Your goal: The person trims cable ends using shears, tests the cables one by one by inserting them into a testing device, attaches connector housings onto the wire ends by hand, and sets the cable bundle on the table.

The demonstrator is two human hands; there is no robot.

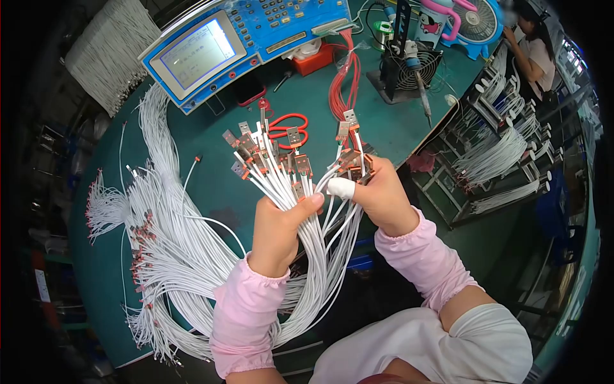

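My left hand (279, 225) is closed around a thick bundle of white USB cables (311, 256), its thumb across them. Their metal USB plugs (302, 165) fan out above the fist, several with orange parts at the base. To the right, my right hand (385, 197) grips a smaller group of the same cables just below their plugs (350, 161). A white covering (341, 187) wraps its thumb tip. Below both hands the cables hang in a loop toward the left. Red-handled scissors (291, 130) lie behind the plugs, partly hidden by them.
A big pile of white cables (173, 217) covers the table's left side. At the back stands a blue tester with a screen (198, 54). Red wires (343, 89), a soldering iron (422, 89) and a fan (473, 25) are at right. Beyond, a cable rack (499, 153) and another person (536, 54).
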